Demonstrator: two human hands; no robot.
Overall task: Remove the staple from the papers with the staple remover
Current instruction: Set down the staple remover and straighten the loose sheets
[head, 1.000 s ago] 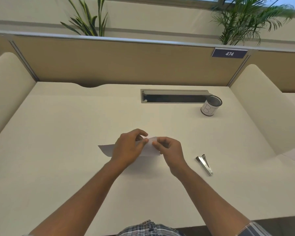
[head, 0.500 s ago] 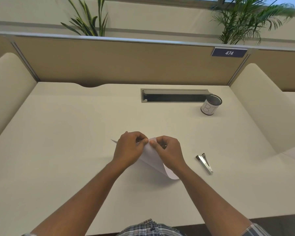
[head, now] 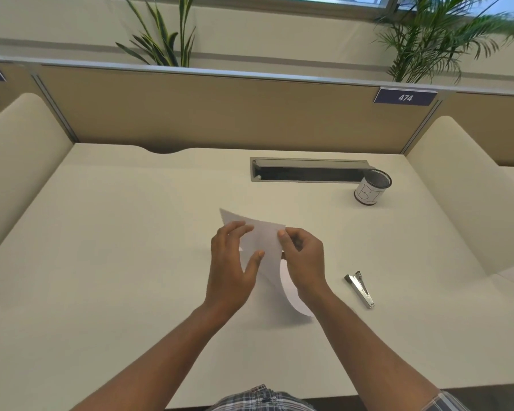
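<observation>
The white papers (head: 263,240) are lifted off the cream desk (head: 116,262) and tilted, with one sheet curling down to the lower right. My left hand (head: 230,264) holds their left side, thumb on the front face. My right hand (head: 304,255) pinches their upper right edge between thumb and fingers. The staple itself is too small to make out. The metal staple remover (head: 360,288) lies flat on the desk to the right of my right hand, untouched.
A mesh pen cup (head: 372,187) with a white label stands at the back right beside a grey cable tray slot (head: 307,169). Tan partition panels (head: 220,114) close off the back and both sides of the desk.
The papers went from lying low on the desk to being raised and turned upright. My left hand shifted from pinching the top edge to gripping the left side.
</observation>
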